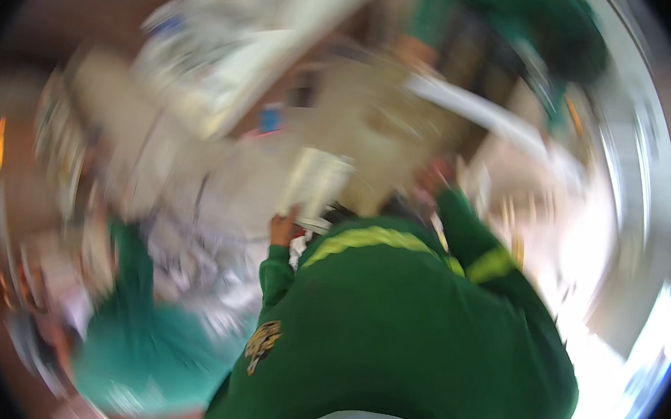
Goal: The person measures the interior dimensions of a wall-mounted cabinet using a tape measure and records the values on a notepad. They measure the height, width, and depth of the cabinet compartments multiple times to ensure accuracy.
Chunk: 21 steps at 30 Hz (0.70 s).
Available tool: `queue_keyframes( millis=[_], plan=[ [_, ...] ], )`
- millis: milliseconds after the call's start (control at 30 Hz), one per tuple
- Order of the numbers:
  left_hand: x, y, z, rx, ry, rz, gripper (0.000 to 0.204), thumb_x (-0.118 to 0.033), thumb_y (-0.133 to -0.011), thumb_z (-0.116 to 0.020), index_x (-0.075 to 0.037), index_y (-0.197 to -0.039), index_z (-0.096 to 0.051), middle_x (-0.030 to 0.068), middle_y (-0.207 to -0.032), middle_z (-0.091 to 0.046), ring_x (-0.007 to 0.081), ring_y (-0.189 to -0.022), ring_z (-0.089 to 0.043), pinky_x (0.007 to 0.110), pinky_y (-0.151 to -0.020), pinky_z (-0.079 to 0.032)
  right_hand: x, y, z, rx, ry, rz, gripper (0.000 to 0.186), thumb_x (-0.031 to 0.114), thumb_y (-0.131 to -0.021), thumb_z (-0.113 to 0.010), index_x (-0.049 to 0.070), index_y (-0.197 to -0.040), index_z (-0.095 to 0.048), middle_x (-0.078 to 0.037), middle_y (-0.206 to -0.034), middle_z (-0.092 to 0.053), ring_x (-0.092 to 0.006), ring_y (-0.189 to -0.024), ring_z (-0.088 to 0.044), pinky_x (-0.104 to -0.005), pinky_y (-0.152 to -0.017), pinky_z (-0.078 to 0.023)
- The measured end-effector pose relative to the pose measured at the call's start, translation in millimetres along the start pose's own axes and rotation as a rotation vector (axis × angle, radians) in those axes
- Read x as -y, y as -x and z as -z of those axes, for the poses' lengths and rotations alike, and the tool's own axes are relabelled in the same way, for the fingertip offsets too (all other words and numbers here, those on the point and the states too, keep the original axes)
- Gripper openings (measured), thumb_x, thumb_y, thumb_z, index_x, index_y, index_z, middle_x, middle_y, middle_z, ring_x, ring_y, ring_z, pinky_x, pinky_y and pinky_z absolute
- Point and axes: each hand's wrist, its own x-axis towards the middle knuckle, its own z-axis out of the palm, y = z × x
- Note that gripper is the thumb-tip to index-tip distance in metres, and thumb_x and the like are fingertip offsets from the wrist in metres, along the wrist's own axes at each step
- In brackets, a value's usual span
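Note:
My left hand [283, 226] is closed at the lower left edge of a cream-coloured flat packet [315, 183]. The packet looks like a stack or small box, but blur hides its exact kind. Ahead and to the right, my right hand [434, 176] is smeared by motion. Its fingers are indistinct, and I cannot make out anything in it. Both of my arms wear dark green sleeves, and a yellow band shows on the right one.
A pale table [264, 62] carrying grey and white items stands at the far left. A small blue thing [271, 116] is beside its edge. One person in green [151, 352] is at my left. Another person's green sleeve [433, 16] appears beyond a long white bar [477, 106].

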Motion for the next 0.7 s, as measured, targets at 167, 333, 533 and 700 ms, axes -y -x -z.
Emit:
queue_keyframes(
  millis=[167, 333, 533, 700],
  plan=[
    [-0.6, -48.3, -7.7, 0.293, -0.357, 0.335, 0.055, -0.045, -0.097, -0.074, 0.003, -0.123, -0.072, 0.0097, -0.103, -0.075, 0.0152, -0.075, -0.067, 0.032, -0.066, -0.053, -0.1, 10.2, -20.8, -0.039, -0.116, 0.146, 0.04, 0.033, -0.101, -0.063, 0.011, -0.134, -0.065, -0.014, -0.097, -0.08, -0.0225, -0.081, -0.079, -0.0399, -0.071, -0.064],
    [-14.4, -81.2, -38.4, 0.36, -0.581, 0.304, 0.057, -0.045, -0.097, -0.074, 0.003, -0.127, -0.07, 0.0104, -0.109, -0.074, 0.0169, -0.085, -0.066, 0.033, -0.074, -0.052, -27.3, 138.0, -20.4, -0.069, 0.146, 0.044, 0.033, 0.036, -0.104, -0.06, 0.008, -0.105, -0.078, -0.012, -0.09, -0.08, -0.0222, -0.07, -0.078, -0.041, -0.066, -0.063],
    [-100.5, -112.9, -153.8, 0.479, -0.861, 0.149, 0.06, -0.045, -0.097, -0.074, 0.003, -0.132, -0.067, 0.0112, -0.116, -0.073, 0.019, -0.098, -0.064, 0.035, -0.084, -0.051, -277.6, 147.9, 33.1, -0.256, -0.791, -0.248, 0.032, 0.034, -0.102, -0.065, 0.009, -0.119, -0.076, -0.011, -0.088, -0.08, -0.0195, -0.072, -0.078, -0.0347, -0.065, -0.061],
    [-124.0, -115.8, -220.4, 0.555, -1.028, 0.054, 0.063, -0.044, -0.097, -0.074, 0.004, -0.137, -0.065, 0.0118, -0.122, -0.072, 0.0208, -0.108, -0.063, 0.035, -0.092, -0.049, -404.8, 209.7, -54.8, -0.723, -0.366, -0.477, 0.037, 0.038, -0.099, -0.071, 0.003, -0.09, -0.078, -0.008, -0.078, -0.078, -0.0197, -0.065, -0.075, -0.0394, -0.067, -0.061]
  ],
)
